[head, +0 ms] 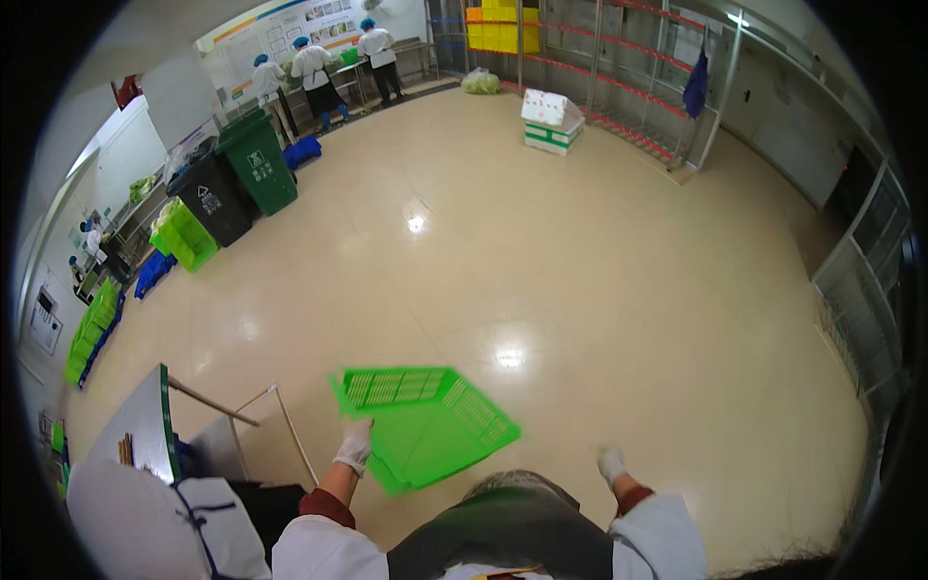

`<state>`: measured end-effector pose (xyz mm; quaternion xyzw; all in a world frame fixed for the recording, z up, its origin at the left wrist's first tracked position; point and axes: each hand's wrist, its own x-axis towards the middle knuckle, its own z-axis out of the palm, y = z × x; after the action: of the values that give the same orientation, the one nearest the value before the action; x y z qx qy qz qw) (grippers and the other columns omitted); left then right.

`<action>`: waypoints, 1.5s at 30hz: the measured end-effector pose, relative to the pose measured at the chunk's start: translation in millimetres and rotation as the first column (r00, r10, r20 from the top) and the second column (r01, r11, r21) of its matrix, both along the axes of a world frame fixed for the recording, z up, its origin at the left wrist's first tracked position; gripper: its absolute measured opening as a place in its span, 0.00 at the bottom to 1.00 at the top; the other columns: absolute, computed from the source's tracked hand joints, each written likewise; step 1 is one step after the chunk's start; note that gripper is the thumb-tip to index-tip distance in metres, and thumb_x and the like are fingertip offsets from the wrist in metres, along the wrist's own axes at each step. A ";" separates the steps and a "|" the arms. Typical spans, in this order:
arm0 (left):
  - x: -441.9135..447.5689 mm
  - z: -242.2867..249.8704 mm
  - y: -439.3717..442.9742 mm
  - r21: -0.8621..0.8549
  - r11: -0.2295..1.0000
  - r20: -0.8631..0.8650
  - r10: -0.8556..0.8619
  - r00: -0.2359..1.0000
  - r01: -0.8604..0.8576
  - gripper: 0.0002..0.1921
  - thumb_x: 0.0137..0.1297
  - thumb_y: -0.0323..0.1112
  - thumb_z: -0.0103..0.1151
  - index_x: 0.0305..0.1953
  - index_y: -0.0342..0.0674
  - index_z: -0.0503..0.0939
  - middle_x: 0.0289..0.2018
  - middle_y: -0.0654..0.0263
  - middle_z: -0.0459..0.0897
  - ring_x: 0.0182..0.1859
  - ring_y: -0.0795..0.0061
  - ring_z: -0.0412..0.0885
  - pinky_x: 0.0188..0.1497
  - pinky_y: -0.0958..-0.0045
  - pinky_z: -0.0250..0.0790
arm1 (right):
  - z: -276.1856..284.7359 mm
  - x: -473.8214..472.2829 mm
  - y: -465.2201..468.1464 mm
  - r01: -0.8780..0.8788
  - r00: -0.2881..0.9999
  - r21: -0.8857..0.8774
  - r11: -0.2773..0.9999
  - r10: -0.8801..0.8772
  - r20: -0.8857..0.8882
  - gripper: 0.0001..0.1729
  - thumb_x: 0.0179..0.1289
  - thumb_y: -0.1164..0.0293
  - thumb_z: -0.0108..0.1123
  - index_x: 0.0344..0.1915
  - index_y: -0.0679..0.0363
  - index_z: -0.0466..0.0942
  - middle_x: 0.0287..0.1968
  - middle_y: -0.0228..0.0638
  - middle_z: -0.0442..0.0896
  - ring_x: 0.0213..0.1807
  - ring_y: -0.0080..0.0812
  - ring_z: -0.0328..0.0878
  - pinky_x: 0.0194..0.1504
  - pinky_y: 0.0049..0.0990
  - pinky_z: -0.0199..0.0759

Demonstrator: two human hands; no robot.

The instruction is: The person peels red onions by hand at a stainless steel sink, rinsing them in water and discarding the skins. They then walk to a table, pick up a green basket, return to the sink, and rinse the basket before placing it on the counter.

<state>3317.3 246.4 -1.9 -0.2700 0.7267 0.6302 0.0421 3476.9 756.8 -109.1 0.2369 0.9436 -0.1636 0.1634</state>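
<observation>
My left hand (pixel 355 442), in a pale glove, grips the near left edge of a bright green slotted plastic basket (pixel 428 428). The basket is held in the air over the beige floor, tilted, and nothing is seen in it. My right hand (pixel 611 461), also gloved, hangs at my right side away from the basket. Its fingers look slightly blurred and seem to hold nothing.
A person in white (pixel 217 518) stands close at my left by a metal table (pixel 138 428). Wheeled bins (pixel 264 170), green crates (pixel 187 235) and blue pallets (pixel 154 273) line the left. Foam boxes (pixel 551 134) stand before red-edged shelving (pixel 638 90). Several people work at far tables.
</observation>
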 end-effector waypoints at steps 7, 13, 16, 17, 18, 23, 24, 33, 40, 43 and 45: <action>-43.6 -59.3 -47.6 -0.611 0.782 0.341 0.125 0.932 0.118 0.14 0.53 0.33 0.49 0.42 0.40 0.73 0.37 0.61 0.76 0.36 0.68 0.73 0.36 0.68 0.67 | -64.2 -21.3 111.5 -0.620 0.554 0.055 0.783 0.387 0.737 0.14 0.57 0.65 0.42 0.36 0.59 0.75 0.36 0.40 0.77 0.38 0.36 0.72 0.34 0.33 0.67; -65.6 -52.3 -67.5 -0.323 0.037 0.934 0.174 0.313 0.946 0.15 0.58 0.44 0.46 0.43 0.46 0.74 0.41 0.66 0.76 0.41 0.69 0.72 0.40 0.69 0.66 | -70.2 -229.0 69.3 -0.242 0.969 -0.048 0.969 0.244 0.028 0.16 0.58 0.62 0.43 0.35 0.61 0.75 0.31 0.39 0.79 0.29 0.37 0.73 0.29 0.34 0.66; -109.0 -69.1 -67.0 -0.178 0.201 0.973 0.185 0.141 0.963 0.17 0.60 0.42 0.44 0.50 0.49 0.69 0.46 0.70 0.74 0.46 0.72 0.72 0.42 0.69 0.66 | -50.4 -375.4 51.8 -0.079 0.965 -0.280 0.957 0.003 -0.262 0.16 0.56 0.61 0.46 0.32 0.63 0.75 0.26 0.44 0.78 0.25 0.39 0.74 0.28 0.34 0.66; -127.0 -74.5 -68.8 -0.126 0.248 0.979 0.187 0.081 0.961 0.19 0.60 0.42 0.44 0.53 0.49 0.67 0.48 0.72 0.73 0.47 0.73 0.71 0.43 0.70 0.66 | -43.3 -414.6 53.0 -0.247 0.957 -0.299 0.922 0.183 -0.225 0.15 0.54 0.63 0.47 0.30 0.63 0.76 0.25 0.47 0.77 0.25 0.40 0.75 0.29 0.34 0.66; -145.5 -77.2 -67.8 -0.065 0.292 0.982 0.189 0.009 0.954 0.20 0.61 0.41 0.43 0.55 0.50 0.65 0.50 0.73 0.72 0.49 0.74 0.71 0.43 0.70 0.66 | -37.7 -430.8 59.5 -0.189 0.972 -0.281 0.941 0.138 -0.192 0.15 0.53 0.63 0.48 0.29 0.63 0.76 0.25 0.49 0.77 0.25 0.41 0.75 0.29 0.34 0.66; -234.9 -113.7 -46.3 -0.114 0.190 0.989 0.120 0.092 0.975 0.15 0.57 0.44 0.48 0.45 0.55 0.74 0.48 0.75 0.74 0.51 0.74 0.70 0.44 0.65 0.65 | -23.5 -430.9 136.6 0.234 0.970 -0.212 0.949 -0.244 -0.021 0.11 0.50 0.67 0.50 0.31 0.60 0.77 0.31 0.44 0.79 0.31 0.44 0.76 0.31 0.35 0.68; -247.9 -126.8 -40.9 -0.114 0.173 0.990 0.102 0.097 0.978 0.14 0.56 0.45 0.49 0.43 0.55 0.76 0.48 0.76 0.74 0.51 0.75 0.70 0.44 0.63 0.64 | -23.6 -414.8 153.6 0.370 0.928 -0.135 0.919 -0.362 0.085 0.11 0.51 0.67 0.50 0.31 0.60 0.77 0.31 0.45 0.79 0.31 0.44 0.75 0.31 0.36 0.68; -417.0 -147.2 -26.9 -0.131 0.812 0.247 0.583 0.774 -0.569 0.20 0.51 0.34 0.52 0.49 0.43 0.69 0.40 0.65 0.75 0.39 0.69 0.73 0.42 0.68 0.66 | -57.7 -464.5 214.2 0.540 0.726 -0.067 0.839 -0.424 0.541 0.12 0.53 0.67 0.50 0.31 0.63 0.77 0.31 0.46 0.79 0.31 0.44 0.74 0.33 0.38 0.68; -552.2 -74.1 45.6 -0.138 0.652 -0.178 0.725 0.666 -0.746 0.25 0.46 0.22 0.52 0.49 0.38 0.63 0.42 0.59 0.72 0.39 0.67 0.72 0.39 0.69 0.68 | 21.6 -900.7 59.0 -0.420 0.907 -0.614 0.669 0.313 -0.280 0.19 0.55 0.66 0.48 0.45 0.66 0.71 0.41 0.49 0.75 0.44 0.41 0.72 0.46 0.32 0.65; -612.9 -71.1 41.9 0.175 0.681 -0.063 0.728 0.682 -0.711 0.23 0.45 0.20 0.52 0.47 0.35 0.64 0.40 0.58 0.72 0.37 0.66 0.72 0.37 0.67 0.68 | 97.7 -1030.0 -72.0 -0.467 0.874 -0.860 0.207 0.255 -0.413 0.22 0.55 0.65 0.49 0.49 0.64 0.69 0.47 0.47 0.73 0.48 0.34 0.70 0.49 0.26 0.63; -665.9 -67.3 38.2 0.347 0.640 0.108 0.699 0.707 -0.686 0.24 0.45 0.20 0.52 0.48 0.35 0.63 0.39 0.58 0.72 0.37 0.65 0.72 0.37 0.67 0.68 | 138.1 -1075.3 -121.3 -0.688 0.703 -0.654 0.313 0.509 -0.497 0.17 0.52 0.69 0.51 0.43 0.63 0.72 0.38 0.44 0.77 0.37 0.31 0.74 0.39 0.26 0.67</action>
<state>2651.3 284.7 -69.1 -0.5032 0.4393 0.7254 -0.1663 2401.7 635.5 29.0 -0.2508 0.7892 -0.5215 0.2058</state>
